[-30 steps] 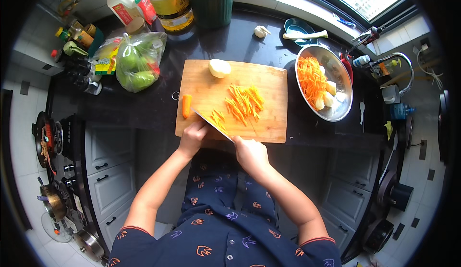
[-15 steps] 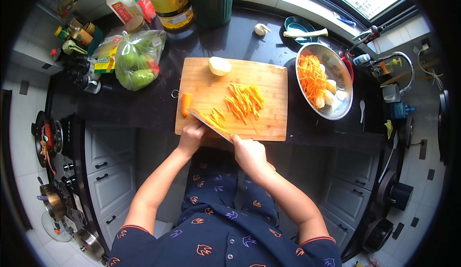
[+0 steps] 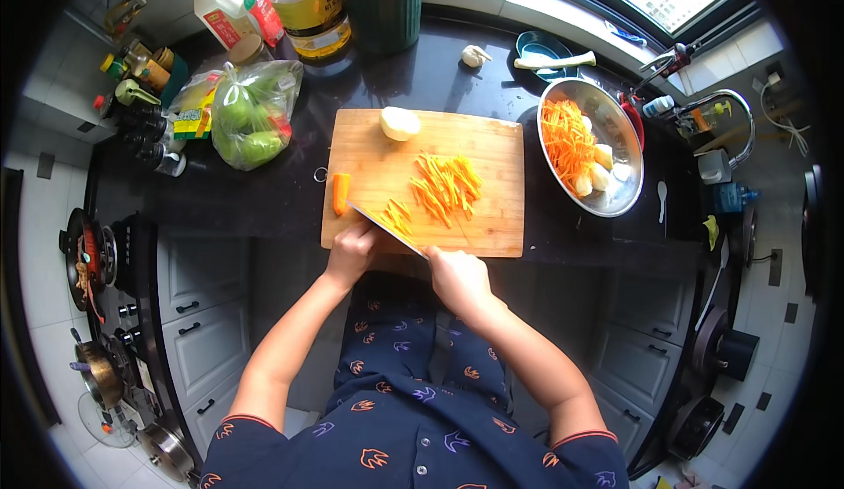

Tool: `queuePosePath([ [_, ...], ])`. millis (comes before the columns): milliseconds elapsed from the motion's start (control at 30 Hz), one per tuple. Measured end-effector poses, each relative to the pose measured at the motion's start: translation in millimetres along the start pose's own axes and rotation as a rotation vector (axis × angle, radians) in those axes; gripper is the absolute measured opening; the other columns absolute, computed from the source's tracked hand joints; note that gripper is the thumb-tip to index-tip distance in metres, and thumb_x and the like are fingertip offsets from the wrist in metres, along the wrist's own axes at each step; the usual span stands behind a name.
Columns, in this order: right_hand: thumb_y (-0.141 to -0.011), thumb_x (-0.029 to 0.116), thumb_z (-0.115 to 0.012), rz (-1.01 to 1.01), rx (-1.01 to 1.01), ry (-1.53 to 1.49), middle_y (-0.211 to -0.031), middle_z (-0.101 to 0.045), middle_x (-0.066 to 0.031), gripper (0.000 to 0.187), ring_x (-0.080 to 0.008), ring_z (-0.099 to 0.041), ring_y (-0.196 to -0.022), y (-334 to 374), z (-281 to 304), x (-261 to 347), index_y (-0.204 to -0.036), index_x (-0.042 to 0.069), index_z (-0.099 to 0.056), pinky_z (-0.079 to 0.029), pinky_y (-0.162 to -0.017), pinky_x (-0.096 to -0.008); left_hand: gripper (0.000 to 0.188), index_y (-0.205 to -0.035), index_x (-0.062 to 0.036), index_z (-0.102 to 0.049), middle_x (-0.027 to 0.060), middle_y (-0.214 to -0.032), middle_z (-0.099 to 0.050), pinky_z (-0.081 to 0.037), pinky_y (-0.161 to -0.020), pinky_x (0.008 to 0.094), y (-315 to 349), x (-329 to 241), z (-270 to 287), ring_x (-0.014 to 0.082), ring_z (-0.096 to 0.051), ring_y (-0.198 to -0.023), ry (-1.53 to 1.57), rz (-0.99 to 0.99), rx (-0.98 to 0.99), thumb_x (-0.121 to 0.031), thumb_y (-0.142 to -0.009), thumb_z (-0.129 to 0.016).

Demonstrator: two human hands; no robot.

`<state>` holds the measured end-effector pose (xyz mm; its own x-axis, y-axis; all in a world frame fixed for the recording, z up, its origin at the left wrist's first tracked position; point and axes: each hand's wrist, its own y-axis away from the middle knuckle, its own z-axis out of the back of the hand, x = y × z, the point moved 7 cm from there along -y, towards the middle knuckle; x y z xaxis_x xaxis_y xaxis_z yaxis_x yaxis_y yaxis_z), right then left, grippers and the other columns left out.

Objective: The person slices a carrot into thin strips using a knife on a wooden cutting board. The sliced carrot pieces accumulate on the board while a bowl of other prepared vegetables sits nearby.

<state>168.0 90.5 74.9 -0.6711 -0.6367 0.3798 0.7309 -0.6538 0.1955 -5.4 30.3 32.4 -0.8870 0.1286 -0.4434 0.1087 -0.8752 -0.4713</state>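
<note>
Orange carrot strips [image 3: 398, 214] lie beside the thin steel knife [image 3: 387, 228], tipped more edge-on than a moment ago, so slicing on the rectangular wooden board [image 3: 497, 225] seems mid-stroke, right hand [image 3: 460, 283] clamped on its handle, left hand [image 3: 352, 253] apart, curled, hold hidden.

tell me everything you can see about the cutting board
The cutting board is a light brown rectangle that looks like wood, with faint bands. It lies flat on the black counter, near the front. A small metal ring shows at its left edge. A pale peeled potato, a carrot piece and two heaps of carrot strips rest on it. A knife slants over its near left part.
</note>
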Motion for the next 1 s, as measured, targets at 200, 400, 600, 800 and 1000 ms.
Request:
queuePosePath([
  [200,-0.083,0.005,-0.059,0.025,-0.038,-0.04,-0.069,-0.068,-0.0197,0.01,-0.0383,-0.07,-0.066,-4,6,5,-0.092,0.004,-0.062,-0.057,-0.06,-0.048,0.011,-0.091,-0.0064,-0.074,0.0103,-0.079,-0.066,-0.057,-0.066,0.0392,-1,1,2,0.0304,-0.067,-0.073,0.023,-0.001,0.013,-0.005,-0.08,-0.073],
  [400,-0.085,0.007,-0.057,-0.012,0.043,0.001,-0.069,-0.068,-0.0201,0.011,-0.038,-0.07,-0.065,13,18,6,-0.094,0.005,-0.063,-0.057,-0.06,-0.0483,0.008,-0.09,-0.0066,-0.073,0.0097,-0.078,-0.065,-0.057,-0.065,0.0392,-2,-2,2,0.0291,-0.067,-0.071,-0.006,0.022,0.032,-0.011,-0.083,-0.076],
  [600,-0.086,0.008,-0.057,-0.027,-0.011,-0.031,-0.069,-0.068,-0.0204,0.012,-0.038,-0.07,-0.066,6,-3,-8,-0.094,0.006,-0.066,-0.057,-0.06,-0.0488,0.011,-0.092,-0.0085,-0.073,0.0082,-0.077,-0.065,-0.057,-0.065,0.0387,6,6,-7,0.0277,-0.067,-0.071,-0.016,-0.02,0.025,-0.009,-0.081,-0.075],
  [800,-0.088,0.01,-0.057,-0.003,-0.039,-0.086,-0.069,-0.068,-0.0198,0.014,-0.0377,-0.07,-0.066,11,16,-2,-0.097,0.007,-0.068,-0.057,-0.059,-0.0484,0.012,-0.094,-0.0086,-0.073,0.0075,-0.078,-0.066,-0.057,-0.065,0.0383,-2,-4,2,0.0265,-0.068,-0.072,-0.007,-0.017,0.008,-0.007,-0.082,-0.073],
  [1000,-0.088,0.009,-0.057,-0.024,0.041,-0.026,-0.07,-0.069,-0.0192,0.013,-0.0369,-0.071,-0.067,18,22,2,-0.097,0.005,-0.066,-0.057,-0.06,-0.0476,0.011,-0.094,-0.0083,-0.073,0.0084,-0.081,-0.068,-0.057,-0.065,0.0384,2,0,0,0.0278,-0.068,-0.073,-0.011,0.001,0.003,-0.008,-0.083,-0.074],
])
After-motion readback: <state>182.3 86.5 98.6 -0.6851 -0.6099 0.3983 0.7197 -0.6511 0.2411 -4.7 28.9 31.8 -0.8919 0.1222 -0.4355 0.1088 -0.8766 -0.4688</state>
